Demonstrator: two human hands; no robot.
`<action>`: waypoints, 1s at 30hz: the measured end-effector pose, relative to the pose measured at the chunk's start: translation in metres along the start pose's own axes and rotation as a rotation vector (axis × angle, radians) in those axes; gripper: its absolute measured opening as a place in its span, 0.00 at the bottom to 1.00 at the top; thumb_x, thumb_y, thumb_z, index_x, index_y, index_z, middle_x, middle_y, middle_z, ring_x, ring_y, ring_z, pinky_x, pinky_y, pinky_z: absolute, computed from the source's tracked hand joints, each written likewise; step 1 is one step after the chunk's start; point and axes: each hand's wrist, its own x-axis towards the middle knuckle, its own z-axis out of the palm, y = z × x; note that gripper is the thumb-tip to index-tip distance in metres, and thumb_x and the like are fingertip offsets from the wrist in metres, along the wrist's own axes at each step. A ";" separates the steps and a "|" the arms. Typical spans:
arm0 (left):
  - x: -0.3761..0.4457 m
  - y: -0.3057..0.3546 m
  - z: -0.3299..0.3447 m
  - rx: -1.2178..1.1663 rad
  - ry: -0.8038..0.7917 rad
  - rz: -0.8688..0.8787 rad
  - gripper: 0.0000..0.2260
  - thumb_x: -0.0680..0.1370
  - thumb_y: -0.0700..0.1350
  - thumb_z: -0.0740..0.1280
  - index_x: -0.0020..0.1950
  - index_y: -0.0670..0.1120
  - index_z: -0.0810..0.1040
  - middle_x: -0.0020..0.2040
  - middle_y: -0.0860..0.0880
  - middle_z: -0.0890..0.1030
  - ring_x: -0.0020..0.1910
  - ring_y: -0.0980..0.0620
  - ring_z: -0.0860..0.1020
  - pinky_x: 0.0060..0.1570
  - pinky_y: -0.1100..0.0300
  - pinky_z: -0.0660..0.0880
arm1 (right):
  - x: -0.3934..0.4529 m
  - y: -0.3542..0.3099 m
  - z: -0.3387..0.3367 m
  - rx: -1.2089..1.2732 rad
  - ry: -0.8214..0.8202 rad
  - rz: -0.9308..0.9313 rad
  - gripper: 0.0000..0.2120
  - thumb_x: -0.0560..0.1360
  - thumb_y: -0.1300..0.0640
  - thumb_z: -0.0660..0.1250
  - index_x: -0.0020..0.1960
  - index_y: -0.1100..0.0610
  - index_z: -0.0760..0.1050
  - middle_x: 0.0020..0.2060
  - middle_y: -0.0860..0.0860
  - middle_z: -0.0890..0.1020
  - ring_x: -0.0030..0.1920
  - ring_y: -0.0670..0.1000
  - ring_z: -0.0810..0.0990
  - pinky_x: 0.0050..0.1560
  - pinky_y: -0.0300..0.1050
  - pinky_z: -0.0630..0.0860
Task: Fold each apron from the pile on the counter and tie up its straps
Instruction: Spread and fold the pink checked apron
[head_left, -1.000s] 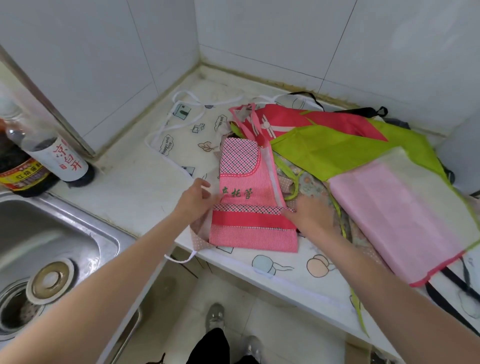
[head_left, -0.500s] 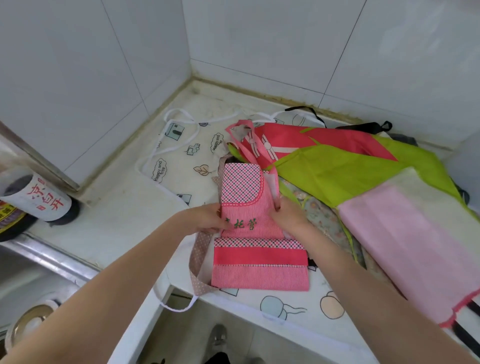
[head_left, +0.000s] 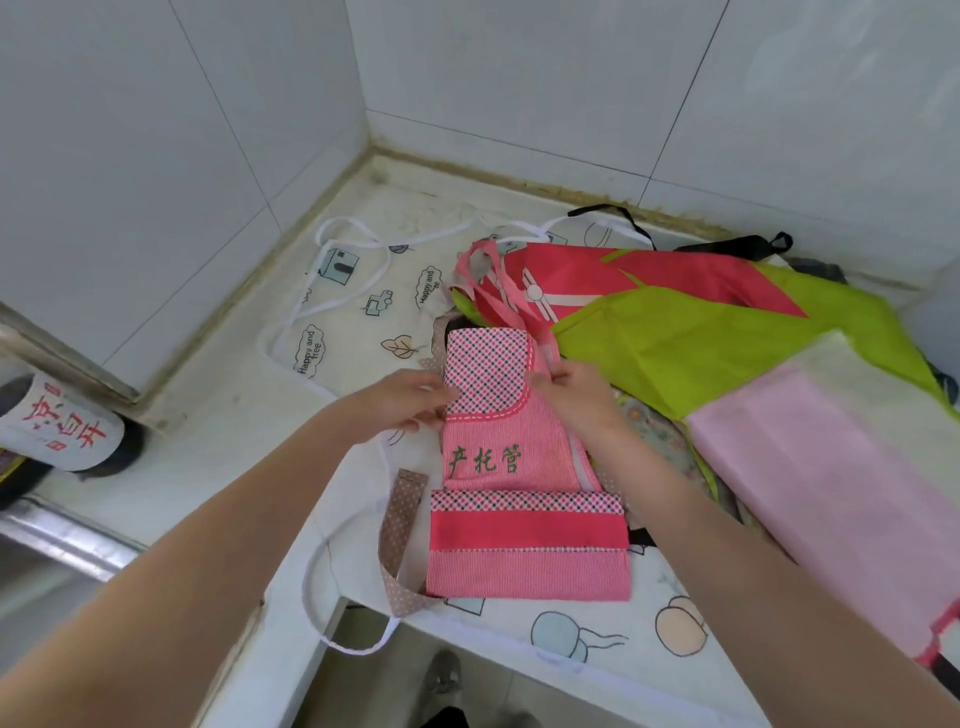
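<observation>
A small pink striped apron (head_left: 519, 540) with green characters and a checked bib lies folded narrow near the counter's front edge. My left hand (head_left: 410, 397) pinches the left edge of the checked bib. My right hand (head_left: 574, 392) pinches its right edge, fingers curled on the cloth. The apron's pink neck strap (head_left: 485, 275) trails toward the wall. Under it lies a white apron (head_left: 358, 306) printed with cartoons, its white straps looping loose. To the right the pile holds a red apron (head_left: 670, 270), a lime green apron (head_left: 727, 338) and a pale pink apron (head_left: 841, 478).
A dotted brown strap (head_left: 397, 545) hangs over the counter's front edge beside the pink apron. A bottle (head_left: 57, 431) with red characters stands at the left by the steel sink rim (head_left: 57, 540). Tiled walls close the back corner. Black straps (head_left: 737, 244) lie by the far wall.
Both hands have slid up the pink apron from its lower part to the checked bib and now pinch its two edges. The camera has swung right, away from the sink.
</observation>
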 end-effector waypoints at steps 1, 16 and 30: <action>0.003 0.005 0.000 -0.069 0.012 -0.004 0.13 0.79 0.50 0.63 0.60 0.47 0.75 0.48 0.52 0.80 0.37 0.58 0.78 0.39 0.64 0.70 | 0.004 -0.005 0.003 0.028 0.062 -0.017 0.10 0.76 0.56 0.66 0.42 0.63 0.75 0.31 0.52 0.73 0.31 0.49 0.69 0.33 0.41 0.63; 0.032 0.021 0.016 0.115 0.409 0.203 0.07 0.80 0.47 0.62 0.47 0.44 0.73 0.31 0.47 0.78 0.18 0.58 0.72 0.22 0.65 0.70 | 0.023 0.011 -0.013 -0.203 0.258 -0.065 0.07 0.78 0.60 0.61 0.53 0.63 0.73 0.46 0.54 0.76 0.48 0.52 0.73 0.43 0.40 0.65; 0.003 0.003 0.033 0.035 0.022 -0.068 0.07 0.80 0.40 0.62 0.43 0.41 0.76 0.34 0.43 0.79 0.24 0.58 0.79 0.26 0.68 0.76 | -0.088 0.023 0.025 -0.821 -0.394 -0.415 0.32 0.73 0.39 0.64 0.72 0.48 0.58 0.60 0.53 0.63 0.56 0.54 0.71 0.50 0.48 0.74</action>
